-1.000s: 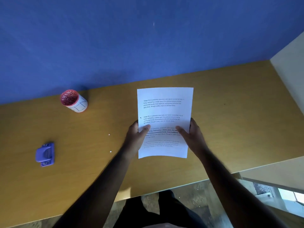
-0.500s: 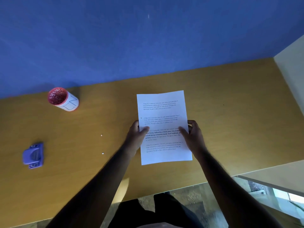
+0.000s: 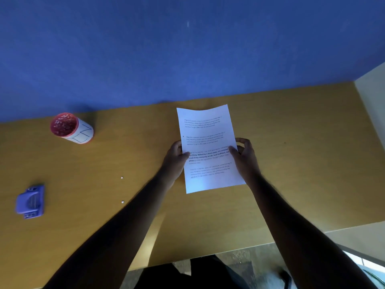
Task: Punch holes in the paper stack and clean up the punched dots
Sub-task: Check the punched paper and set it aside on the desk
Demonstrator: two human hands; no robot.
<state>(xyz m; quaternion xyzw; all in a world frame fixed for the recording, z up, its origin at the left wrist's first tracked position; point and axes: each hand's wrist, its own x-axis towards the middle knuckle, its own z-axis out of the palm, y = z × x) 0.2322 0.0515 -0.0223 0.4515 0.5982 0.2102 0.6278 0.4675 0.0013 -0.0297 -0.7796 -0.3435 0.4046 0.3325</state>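
Observation:
I hold a white printed paper stack (image 3: pixel 208 132) upright over the middle of the wooden desk, tilted slightly left, with a small punched hole near its left margin. My left hand (image 3: pixel 177 157) pinches its left edge and my right hand (image 3: pixel 243 157) pinches its right edge, thumbs on the front. A purple hole punch (image 3: pixel 31 202) lies at the desk's left side, far from both hands. Two white punched dots (image 3: pixel 121 177) (image 3: pixel 122 202) lie on the desk between the punch and my left forearm.
A red-rimmed white cup (image 3: pixel 71 128) holding paper bits stands at the back left. The wooden desk (image 3: pixel 302 174) meets a blue wall (image 3: pixel 187 49) behind and a pale panel (image 3: pixel 373 101) on the right. The desk's front edge is near my body.
The paper stack has risen and tipped more upright, its top edge now bowed, tilted a little left. Both hands kept their grip; the view shifted slightly right.

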